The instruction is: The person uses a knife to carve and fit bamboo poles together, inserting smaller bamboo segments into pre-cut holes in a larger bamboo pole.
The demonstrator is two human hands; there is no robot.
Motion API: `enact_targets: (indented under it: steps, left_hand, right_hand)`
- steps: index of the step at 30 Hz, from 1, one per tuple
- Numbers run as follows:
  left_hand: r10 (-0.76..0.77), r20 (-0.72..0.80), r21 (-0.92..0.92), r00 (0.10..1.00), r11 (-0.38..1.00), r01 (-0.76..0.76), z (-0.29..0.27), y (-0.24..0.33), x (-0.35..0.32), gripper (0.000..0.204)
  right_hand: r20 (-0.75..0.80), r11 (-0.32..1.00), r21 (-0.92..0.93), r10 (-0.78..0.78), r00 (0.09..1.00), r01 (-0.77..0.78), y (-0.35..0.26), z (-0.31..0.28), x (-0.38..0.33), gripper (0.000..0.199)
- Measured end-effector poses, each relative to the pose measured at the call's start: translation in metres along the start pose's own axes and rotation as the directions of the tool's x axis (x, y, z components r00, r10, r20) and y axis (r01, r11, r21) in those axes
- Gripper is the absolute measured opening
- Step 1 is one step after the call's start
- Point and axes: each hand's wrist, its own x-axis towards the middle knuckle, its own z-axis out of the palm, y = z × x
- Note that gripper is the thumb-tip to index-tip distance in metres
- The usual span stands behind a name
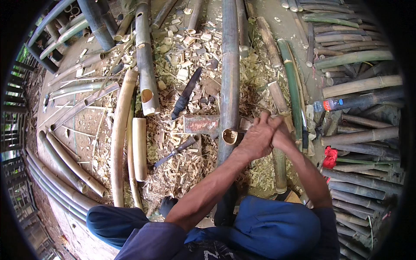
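Both my hands are close together just right of a long grey-green bamboo pole point(229, 78), which runs toward me between my legs. My left hand point(255, 138) is closed with its fingers bent, beside a notch cut in the pole that shows the pale hollow inside. Pressed against it from the right is my right hand point(280, 131), also closed. A short dark piece shows between the notch and my left hand; the fingers hide what they grip. Under the pole lies a wooden block point(201, 125) with a reddish top.
Left of the pole lie a knife point(175, 151) and a long dark blade-shaped thing point(187, 93) among pale shavings point(173, 180). Cut bamboo lengths point(124, 138) lie further left. Stacked bamboo point(362, 86), a plastic bottle point(328, 105) and a red wrapper point(330, 157) are at the right.
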Motion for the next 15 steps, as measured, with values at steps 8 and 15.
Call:
enact_targets:
  steps: [8,15]
  left_hand:
    - [-0.146,-0.656,-0.288,0.74,0.955,-0.067,-0.011,-0.021,-0.015,0.09]
    - [-0.115,-0.502,-0.171,0.857,0.985,0.032,0.007,-0.009,-0.019,0.101]
  right_hand:
    - [0.16,0.62,-0.535,-0.593,0.789,0.574,-0.083,-0.02,0.049,0.011]
    - [0.358,0.678,-0.44,-0.469,0.807,0.589,-0.053,-0.032,0.036,0.019]
